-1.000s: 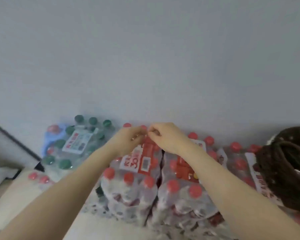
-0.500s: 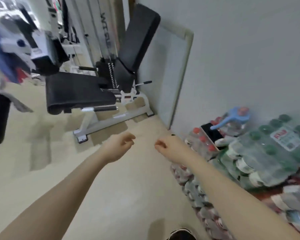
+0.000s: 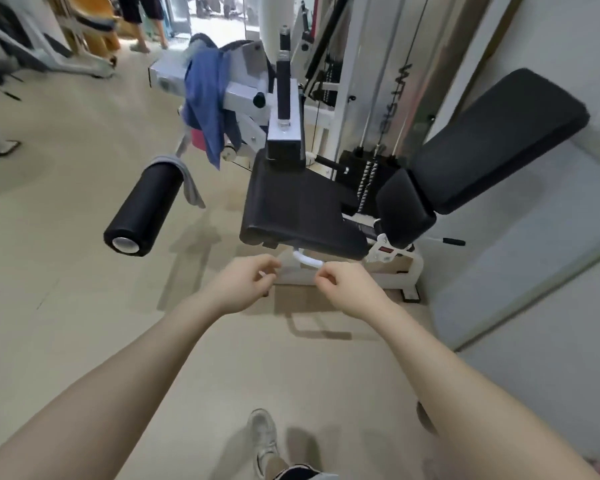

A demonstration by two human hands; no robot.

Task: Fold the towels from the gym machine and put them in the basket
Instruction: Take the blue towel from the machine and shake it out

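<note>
A blue towel (image 3: 207, 98) hangs over the white arm of the gym machine (image 3: 284, 112). A grey towel (image 3: 189, 181) is draped over the far end of the machine's black roller pad (image 3: 142, 209). Something pink (image 3: 197, 138) shows behind the blue towel. My left hand (image 3: 246, 282) and my right hand (image 3: 347, 289) are stretched out in front of me, below the black seat (image 3: 298, 206). Both have their fingers curled and hold nothing. They are well short of both towels. The basket is out of view.
The black backrest (image 3: 492, 136) leans toward the wall on the right. A weight stack and cables (image 3: 364, 168) stand behind the seat. A pale panel (image 3: 520, 271) leans on the wall. More gym gear and a person's legs (image 3: 142, 22) are at the far back. My shoe (image 3: 264, 434) is below.
The view has swung left from the bottled-water packs and the basket to the gym machine. My hands have parted and stayed empty, fingers curled.
</note>
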